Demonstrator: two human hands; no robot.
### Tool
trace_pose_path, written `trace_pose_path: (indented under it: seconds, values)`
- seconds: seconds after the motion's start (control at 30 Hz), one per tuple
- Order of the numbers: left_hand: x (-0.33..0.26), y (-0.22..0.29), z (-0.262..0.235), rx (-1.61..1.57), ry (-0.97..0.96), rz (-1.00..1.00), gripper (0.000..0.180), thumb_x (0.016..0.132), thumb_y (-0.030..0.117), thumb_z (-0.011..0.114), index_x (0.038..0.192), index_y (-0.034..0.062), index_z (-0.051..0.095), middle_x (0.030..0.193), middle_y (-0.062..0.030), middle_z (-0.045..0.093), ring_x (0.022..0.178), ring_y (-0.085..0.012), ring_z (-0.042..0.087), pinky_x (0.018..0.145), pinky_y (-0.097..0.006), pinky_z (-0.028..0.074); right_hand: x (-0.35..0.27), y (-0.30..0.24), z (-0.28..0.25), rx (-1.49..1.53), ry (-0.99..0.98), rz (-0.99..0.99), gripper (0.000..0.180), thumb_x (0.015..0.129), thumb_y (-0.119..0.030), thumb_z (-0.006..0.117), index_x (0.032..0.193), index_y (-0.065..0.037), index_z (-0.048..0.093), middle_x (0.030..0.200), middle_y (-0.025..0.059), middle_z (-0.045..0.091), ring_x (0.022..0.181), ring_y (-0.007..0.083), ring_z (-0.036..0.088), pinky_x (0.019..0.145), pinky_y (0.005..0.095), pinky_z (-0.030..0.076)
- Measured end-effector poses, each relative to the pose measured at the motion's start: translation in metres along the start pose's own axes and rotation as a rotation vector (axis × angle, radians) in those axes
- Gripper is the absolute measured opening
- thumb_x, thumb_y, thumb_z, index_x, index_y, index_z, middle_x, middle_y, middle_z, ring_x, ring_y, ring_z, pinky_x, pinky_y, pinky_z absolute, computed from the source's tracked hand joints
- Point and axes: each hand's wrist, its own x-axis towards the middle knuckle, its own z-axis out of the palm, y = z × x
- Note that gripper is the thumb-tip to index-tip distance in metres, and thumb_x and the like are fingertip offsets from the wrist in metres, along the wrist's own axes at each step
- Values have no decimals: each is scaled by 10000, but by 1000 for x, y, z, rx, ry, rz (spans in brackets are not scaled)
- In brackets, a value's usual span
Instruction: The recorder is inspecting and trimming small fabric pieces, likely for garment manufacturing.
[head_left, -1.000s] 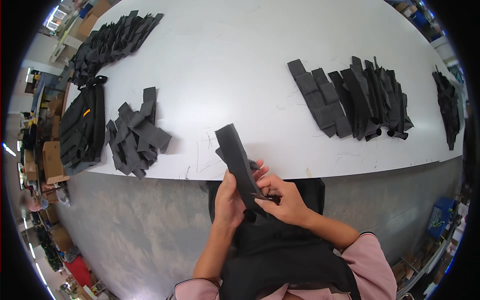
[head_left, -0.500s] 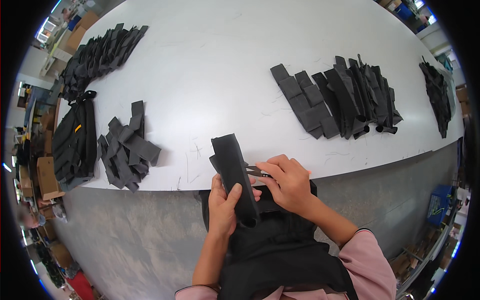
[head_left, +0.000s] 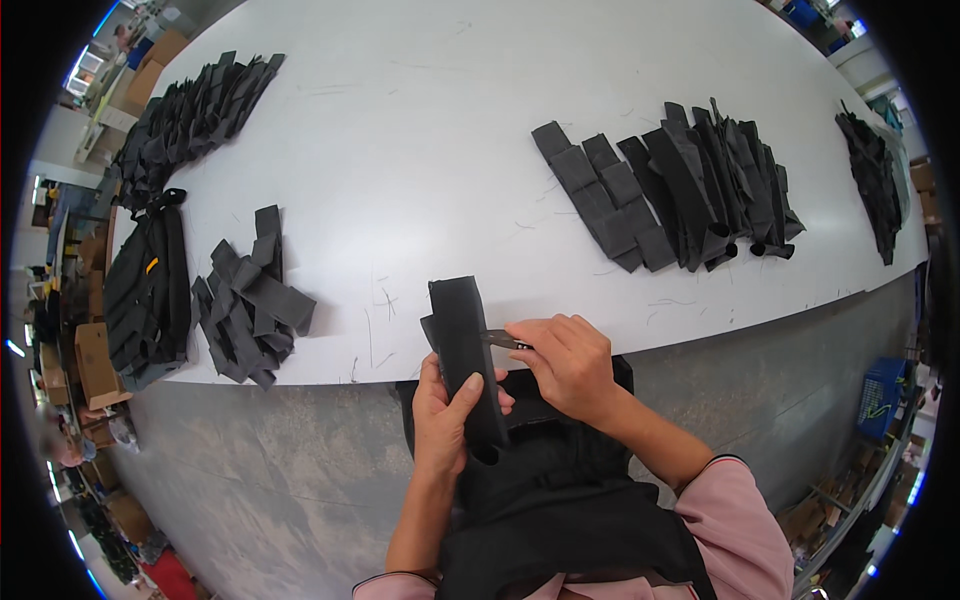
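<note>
My left hand (head_left: 445, 410) is closed around a folded black fabric strip (head_left: 462, 340), its thumb pressed on the front face. The strip stands nearly upright over the table's near edge, its lower end curled into a loop. From the right, my right hand (head_left: 570, 362) grips small dark thread snips (head_left: 508, 341). Their blades point left and reach the strip's right edge; whether a thread lies between them is too small to tell.
On the white table (head_left: 400, 170) lie a loose heap of black strips (head_left: 255, 290), a larger pile (head_left: 680, 195), another bunch (head_left: 200, 125) at far left and dark fabric (head_left: 870, 185) at far right. A black bag (head_left: 150, 285) sits at the left edge. Thread scraps are scattered about.
The snips' blades have come closer together and lie against the strip's edge. The strip has turned slightly more upright. The view has shifted a little.
</note>
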Motion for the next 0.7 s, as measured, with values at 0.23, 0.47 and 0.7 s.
trace_pose_path:
  seconds: [0.23,0.47,0.7]
  values:
    - [-2,1,-3,41,14,-19,372,877,56,579,1173,0,361,907,-192,635,672,-214,644,613,-323,551,-3,2,-6,-14,-47,-19,283,708,-74,703,981,-42,635,803,47,638,638,197,558,565,319,407]
    - [-2,2,-6,27,-12,-70,360,859,33,575,1166,-11,391,849,-190,640,606,-211,636,590,-322,550,-5,3,-12,0,-61,-37,268,711,-71,706,970,-49,640,798,57,647,626,207,556,564,314,409]
    - [-1,6,-2,24,-18,-71,356,860,32,574,1165,-6,395,860,-186,645,614,-210,643,595,-322,553,-10,-3,-9,160,52,107,222,706,-2,699,922,-31,656,806,82,662,604,215,573,564,300,431]
